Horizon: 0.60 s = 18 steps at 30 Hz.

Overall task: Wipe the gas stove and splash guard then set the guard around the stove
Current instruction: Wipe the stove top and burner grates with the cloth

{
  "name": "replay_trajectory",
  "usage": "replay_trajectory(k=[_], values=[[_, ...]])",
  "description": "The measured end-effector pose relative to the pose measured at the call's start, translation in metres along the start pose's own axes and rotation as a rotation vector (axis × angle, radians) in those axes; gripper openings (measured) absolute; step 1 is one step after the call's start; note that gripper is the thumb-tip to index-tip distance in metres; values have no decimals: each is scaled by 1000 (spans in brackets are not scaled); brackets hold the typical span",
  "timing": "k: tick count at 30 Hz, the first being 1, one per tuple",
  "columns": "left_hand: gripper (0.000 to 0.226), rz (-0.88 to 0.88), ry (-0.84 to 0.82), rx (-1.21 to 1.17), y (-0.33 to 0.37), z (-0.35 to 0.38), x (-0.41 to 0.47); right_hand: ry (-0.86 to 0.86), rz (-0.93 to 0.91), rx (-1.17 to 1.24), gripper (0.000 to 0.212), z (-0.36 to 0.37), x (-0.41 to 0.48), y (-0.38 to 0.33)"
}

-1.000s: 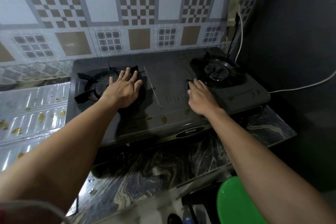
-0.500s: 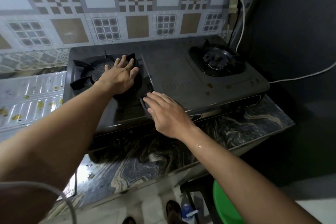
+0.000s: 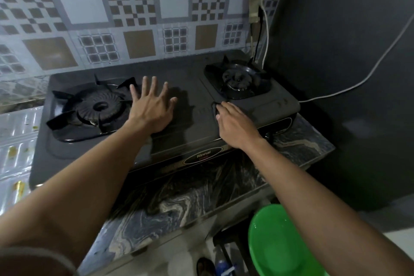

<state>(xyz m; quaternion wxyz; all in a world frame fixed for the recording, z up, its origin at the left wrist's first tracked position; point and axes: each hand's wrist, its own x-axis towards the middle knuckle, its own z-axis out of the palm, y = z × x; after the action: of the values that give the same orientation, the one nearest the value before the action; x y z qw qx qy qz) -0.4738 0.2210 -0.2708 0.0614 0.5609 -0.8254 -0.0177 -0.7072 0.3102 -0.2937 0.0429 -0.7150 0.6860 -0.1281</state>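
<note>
A tiled wall (image 3: 134, 6) with squares and checks fills the far side, and a dark wall (image 3: 336, 29) closes off the right. Under them a marbled countertop (image 3: 179, 199) carries the gas stove (image 3: 190, 87), which sits against the tiled wall and reaches almost to the right-hand corner. The splash guard (image 3: 18, 141), a silvery ribbed panel with yellowish spots, is not around the stove: it lies just beside the stove's left edge. A green basin (image 3: 275, 242) stands low at the near right, below the counter's edge.

On the stove, the left burner (image 3: 98, 106) with its black pan support is near the left edge and the right burner (image 3: 237, 78) is at the far right. A white cable (image 3: 358, 80) runs along the dark wall to the stove's right end.

The left hand (image 3: 152, 107) lies flat on the stove top just right of the left burner, its fingers straight and spread. The right hand (image 3: 235, 125) rests near the stove's front edge, just in front of the right burner, its fingers close together and slightly bent on a dark cloth (image 3: 215, 108); whether the thumb nips the cloth cannot be told.
</note>
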Motion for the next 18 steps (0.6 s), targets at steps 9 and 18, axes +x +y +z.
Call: replay_trajectory(k=[9,18], values=[[65,151,-68,-68,70,2,27,39,53,8,45,-10,-2,39],[72,91,-126,-12,79,2,51,97,214,-19,42,-31,1,102]])
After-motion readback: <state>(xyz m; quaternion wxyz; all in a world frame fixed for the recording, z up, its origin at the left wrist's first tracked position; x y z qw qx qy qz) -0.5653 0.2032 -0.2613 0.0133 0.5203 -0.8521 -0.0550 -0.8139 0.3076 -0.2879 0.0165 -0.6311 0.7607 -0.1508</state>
